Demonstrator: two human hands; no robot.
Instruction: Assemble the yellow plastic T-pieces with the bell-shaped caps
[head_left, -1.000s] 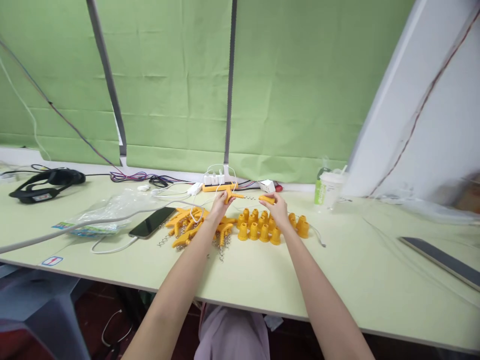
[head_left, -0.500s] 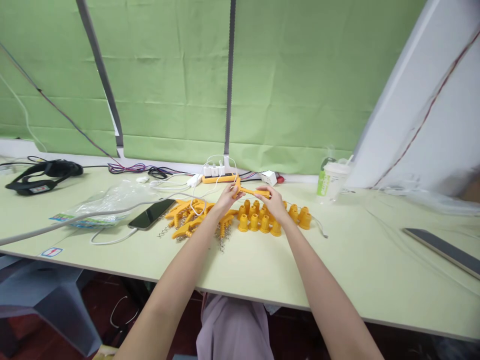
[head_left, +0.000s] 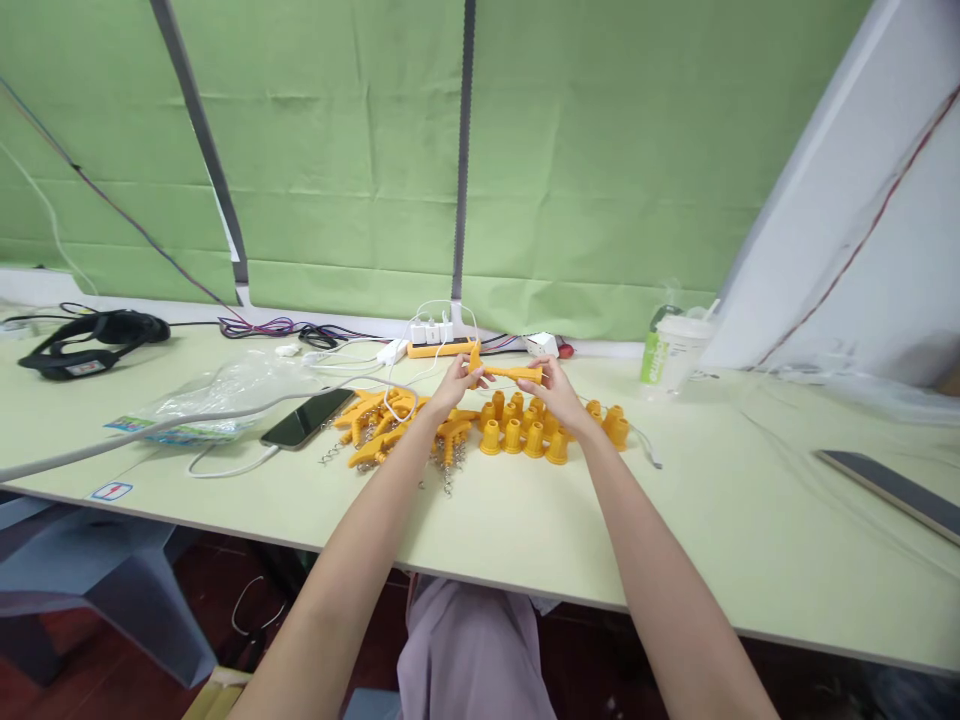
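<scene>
— Where is the orange piece [head_left: 504,373]?
— Mid-frame, above the orange cups [head_left: 525,437]. Your left hand [head_left: 452,381] and right hand [head_left: 556,388] each pinch one end of it.

Table [head_left: 720,520] layout: a group of upright caps [head_left: 540,435] is set at centre, with a heap of handled pieces [head_left: 382,440] just left of it. A phone [head_left: 307,418] and bag [head_left: 217,400] lie further left; a power strip [head_left: 439,345] is placed behind, a cup [head_left: 675,350] to the right.
</scene>
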